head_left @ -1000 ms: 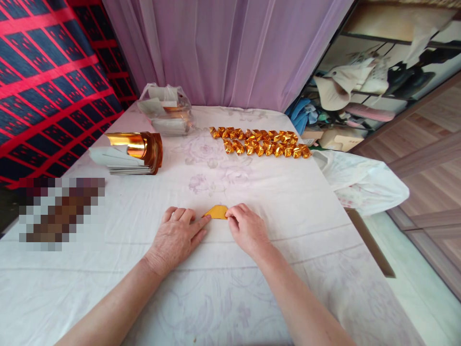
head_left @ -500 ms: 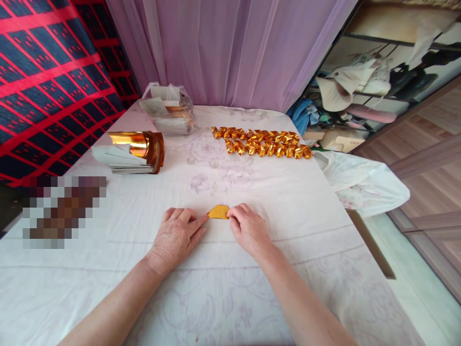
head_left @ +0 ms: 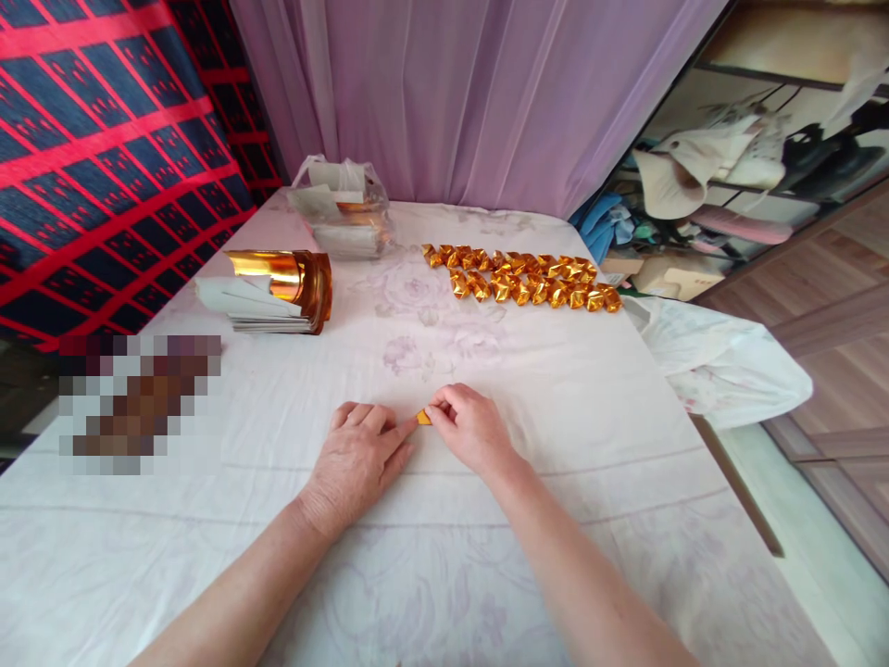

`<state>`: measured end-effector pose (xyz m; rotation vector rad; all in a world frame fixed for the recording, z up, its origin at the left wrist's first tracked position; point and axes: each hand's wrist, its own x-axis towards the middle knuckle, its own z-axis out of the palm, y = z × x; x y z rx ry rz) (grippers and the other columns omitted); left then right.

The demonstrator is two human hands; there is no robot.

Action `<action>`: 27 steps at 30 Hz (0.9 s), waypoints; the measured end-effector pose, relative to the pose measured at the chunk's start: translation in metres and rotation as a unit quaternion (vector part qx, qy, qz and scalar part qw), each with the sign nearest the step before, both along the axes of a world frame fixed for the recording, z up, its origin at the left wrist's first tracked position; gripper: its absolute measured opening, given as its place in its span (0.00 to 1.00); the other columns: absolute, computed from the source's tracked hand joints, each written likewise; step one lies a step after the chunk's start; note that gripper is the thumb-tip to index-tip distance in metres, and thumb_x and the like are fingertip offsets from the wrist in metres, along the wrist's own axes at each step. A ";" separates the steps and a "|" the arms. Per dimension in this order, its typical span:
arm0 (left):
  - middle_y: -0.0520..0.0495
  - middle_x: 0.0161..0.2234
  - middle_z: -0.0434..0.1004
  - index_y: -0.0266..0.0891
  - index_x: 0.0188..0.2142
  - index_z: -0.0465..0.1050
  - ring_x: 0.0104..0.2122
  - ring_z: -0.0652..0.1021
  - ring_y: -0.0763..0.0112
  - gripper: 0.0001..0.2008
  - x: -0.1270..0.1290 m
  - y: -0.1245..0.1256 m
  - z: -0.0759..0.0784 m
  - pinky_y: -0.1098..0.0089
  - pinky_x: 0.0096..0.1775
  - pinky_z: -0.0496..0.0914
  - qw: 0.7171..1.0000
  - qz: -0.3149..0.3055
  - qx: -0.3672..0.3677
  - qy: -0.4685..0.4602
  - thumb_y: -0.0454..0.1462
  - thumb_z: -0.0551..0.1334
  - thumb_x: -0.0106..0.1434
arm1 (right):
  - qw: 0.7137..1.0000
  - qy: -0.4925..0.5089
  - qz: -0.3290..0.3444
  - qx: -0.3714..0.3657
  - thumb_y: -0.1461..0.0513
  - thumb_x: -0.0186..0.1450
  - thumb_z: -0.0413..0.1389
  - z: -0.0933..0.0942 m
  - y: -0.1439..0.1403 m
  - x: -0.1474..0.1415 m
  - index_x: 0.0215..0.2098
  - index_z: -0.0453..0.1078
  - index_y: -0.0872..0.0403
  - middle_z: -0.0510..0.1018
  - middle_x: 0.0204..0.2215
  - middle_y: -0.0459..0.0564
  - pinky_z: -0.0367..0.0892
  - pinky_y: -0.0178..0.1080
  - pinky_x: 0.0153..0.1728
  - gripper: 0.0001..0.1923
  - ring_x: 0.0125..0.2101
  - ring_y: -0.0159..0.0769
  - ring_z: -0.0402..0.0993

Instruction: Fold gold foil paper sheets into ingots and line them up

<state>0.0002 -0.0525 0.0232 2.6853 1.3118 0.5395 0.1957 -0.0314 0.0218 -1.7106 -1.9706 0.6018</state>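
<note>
A small piece of folded gold paper (head_left: 423,418) lies on the white cloth between my hands, its dull yellow side showing and much of it covered by fingers. My right hand (head_left: 469,424) is closed, thumb and forefinger pinching the paper's right end. On the other side, my left hand (head_left: 361,459) rests on the cloth with its forefinger stretched out and the tip touching the paper's left end. The left thumb is held apart from the paper. Farther back, two rows of folded shiny gold paper pieces (head_left: 518,278) run across the table.
A stack of gold foil sheets with pale backs (head_left: 278,292) stands at the left. Behind it sits a clear plastic bag (head_left: 347,208) holding more sheets. A blurred patch (head_left: 139,403) hides something nearer left. A white bag (head_left: 736,366) and shelves (head_left: 736,195) are beyond the table's right edge.
The gold paper shows much smaller now, with its rounded top no longer seen. My right hand has come closer to the left. The whole view has shifted slightly.
</note>
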 end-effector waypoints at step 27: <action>0.47 0.36 0.75 0.45 0.46 0.78 0.37 0.73 0.62 0.15 0.005 0.002 -0.003 0.57 0.44 0.63 0.998 0.038 -0.032 -0.031 0.40 0.52 0.72 | 0.996 -0.053 -0.071 0.027 0.64 0.64 0.54 -0.010 0.005 -0.005 0.32 0.69 0.51 0.75 0.28 0.45 0.57 0.33 0.29 0.04 0.30 0.33 0.71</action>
